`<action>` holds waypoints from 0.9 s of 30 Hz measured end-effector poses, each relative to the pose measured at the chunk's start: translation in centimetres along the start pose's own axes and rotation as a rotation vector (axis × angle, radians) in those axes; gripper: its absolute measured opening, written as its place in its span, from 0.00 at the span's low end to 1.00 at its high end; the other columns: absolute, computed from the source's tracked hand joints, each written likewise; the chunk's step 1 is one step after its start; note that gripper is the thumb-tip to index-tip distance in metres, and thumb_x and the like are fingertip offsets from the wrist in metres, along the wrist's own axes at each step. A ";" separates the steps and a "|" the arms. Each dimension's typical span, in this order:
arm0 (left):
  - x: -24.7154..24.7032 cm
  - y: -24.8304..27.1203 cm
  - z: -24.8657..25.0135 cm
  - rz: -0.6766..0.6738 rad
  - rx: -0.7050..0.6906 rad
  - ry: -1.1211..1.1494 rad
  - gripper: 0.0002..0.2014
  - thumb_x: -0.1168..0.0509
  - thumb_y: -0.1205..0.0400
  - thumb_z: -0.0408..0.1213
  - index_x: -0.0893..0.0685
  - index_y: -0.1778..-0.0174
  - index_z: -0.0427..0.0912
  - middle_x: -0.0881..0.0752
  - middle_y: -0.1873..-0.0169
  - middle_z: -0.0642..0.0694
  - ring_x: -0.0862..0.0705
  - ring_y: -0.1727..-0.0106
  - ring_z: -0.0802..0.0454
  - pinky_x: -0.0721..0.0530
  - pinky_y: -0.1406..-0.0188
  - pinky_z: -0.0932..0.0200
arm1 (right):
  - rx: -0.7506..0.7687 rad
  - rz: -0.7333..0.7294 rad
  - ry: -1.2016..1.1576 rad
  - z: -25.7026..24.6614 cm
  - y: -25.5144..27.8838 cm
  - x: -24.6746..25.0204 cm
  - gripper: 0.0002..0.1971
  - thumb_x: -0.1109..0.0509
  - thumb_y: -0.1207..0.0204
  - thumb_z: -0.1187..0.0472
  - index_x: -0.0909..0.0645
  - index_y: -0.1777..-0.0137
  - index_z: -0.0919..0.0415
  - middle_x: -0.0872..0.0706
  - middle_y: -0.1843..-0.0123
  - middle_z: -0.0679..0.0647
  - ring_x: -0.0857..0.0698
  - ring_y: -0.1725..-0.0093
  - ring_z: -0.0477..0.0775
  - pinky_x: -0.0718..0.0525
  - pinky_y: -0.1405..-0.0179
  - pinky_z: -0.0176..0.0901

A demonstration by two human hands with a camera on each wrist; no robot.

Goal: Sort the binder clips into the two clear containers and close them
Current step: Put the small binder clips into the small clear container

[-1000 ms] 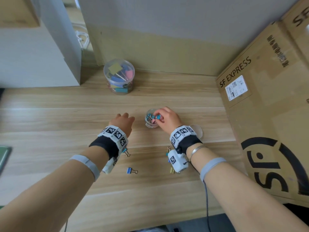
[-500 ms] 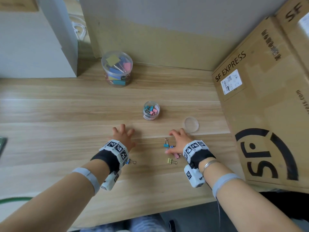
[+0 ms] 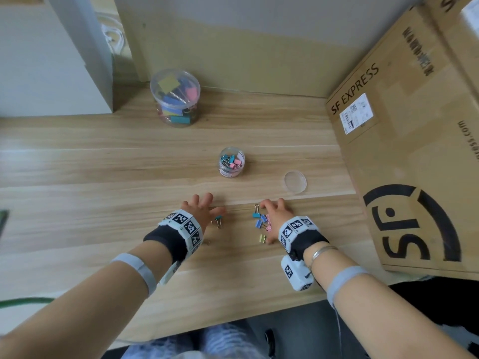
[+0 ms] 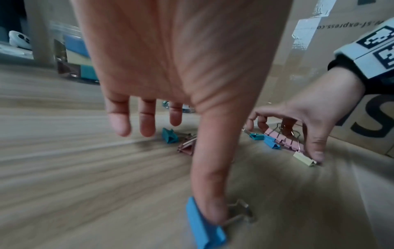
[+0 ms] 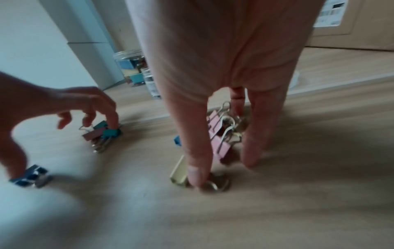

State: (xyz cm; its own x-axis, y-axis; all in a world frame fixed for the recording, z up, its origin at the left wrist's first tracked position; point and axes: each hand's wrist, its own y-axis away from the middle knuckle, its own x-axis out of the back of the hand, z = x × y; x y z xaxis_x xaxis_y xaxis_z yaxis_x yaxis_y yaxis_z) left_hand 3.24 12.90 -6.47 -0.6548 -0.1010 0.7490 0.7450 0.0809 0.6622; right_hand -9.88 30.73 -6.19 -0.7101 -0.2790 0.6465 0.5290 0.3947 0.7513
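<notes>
Two hands (image 3: 201,209) (image 3: 276,216) | spread over folded-metal clips (image 3: 260,224) | woodgrain table (image 3: 77,203)

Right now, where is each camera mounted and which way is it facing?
Head: on the head, facing down and forward at the desk; both forearms, left hand, right hand.
Left wrist: along the left palm toward the cardboard box; thumb on a blue binder clip.
Right wrist: along the right palm; thumb on a yellow binder clip.
Both wrist views also show the other hand.

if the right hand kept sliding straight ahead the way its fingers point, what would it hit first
Probably the clear lid lying flat just beyond the right hand; past it the way looks free toward the wall, though depth is hard to judge here.
</notes>
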 end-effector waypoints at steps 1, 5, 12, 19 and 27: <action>-0.1 -0.2 -0.1 0.004 -0.018 0.044 0.44 0.23 0.33 0.47 0.44 0.27 0.61 0.40 0.31 0.44 0.27 0.37 0.42 0.18 0.44 0.52 | 0.027 0.014 -0.014 -0.4 -0.1 -0.1 0.44 0.17 0.45 0.68 0.37 0.32 0.48 0.38 0.33 0.56 0.19 0.52 0.57 0.15 0.55 0.45; 0.2 -0.9 -0.2 0.021 -0.078 0.292 0.35 0.27 0.28 0.44 0.36 0.27 0.54 0.35 0.32 0.41 0.20 0.41 0.39 0.17 0.41 0.50 | 0.132 0.101 -0.021 -2.5 -0.6 -0.4 0.33 0.23 0.35 0.64 0.33 0.33 0.50 0.35 0.34 0.55 0.18 0.48 0.58 0.15 0.50 0.47; 0.3 -1.6 0.0 0.081 -0.045 0.481 0.40 0.24 0.32 0.47 0.35 0.26 0.51 0.35 0.30 0.41 0.23 0.36 0.38 0.21 0.35 0.48 | 0.168 0.145 -0.070 -3.9 -0.9 0.1 0.37 0.24 0.34 0.51 0.37 0.26 0.46 0.37 0.29 0.54 0.19 0.39 0.59 0.17 0.39 0.52; 0.4 -2.1 0.6 0.093 -0.001 0.434 0.30 0.33 0.23 0.42 0.35 0.25 0.51 0.35 0.30 0.41 0.27 0.35 0.37 0.22 0.36 0.48 | 0.274 0.147 0.074 -5.2 -1.3 -0.6 0.41 0.21 0.35 0.55 0.38 0.24 0.45 0.39 0.27 0.58 0.28 0.32 0.63 0.22 0.34 0.54; 0.6 -3.0 0.3 0.152 0.011 0.504 0.23 0.38 0.19 0.39 0.30 0.27 0.51 0.32 0.32 0.41 0.22 0.38 0.37 0.21 0.37 0.49 | 0.331 0.152 0.073 -5.6 -2.2 0.3 0.24 0.28 0.28 0.62 0.29 0.32 0.56 0.33 0.33 0.59 0.20 0.43 0.63 0.16 0.45 0.53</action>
State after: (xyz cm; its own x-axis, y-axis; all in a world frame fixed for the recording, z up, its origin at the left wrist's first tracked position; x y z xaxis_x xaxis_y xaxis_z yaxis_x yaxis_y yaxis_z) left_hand 0.54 12.92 -7.98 -0.3946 -0.5519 0.7347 0.8237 0.1420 0.5490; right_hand -8.65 24.87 -6.89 -0.5938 -0.2525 0.7640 0.4380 0.6950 0.5701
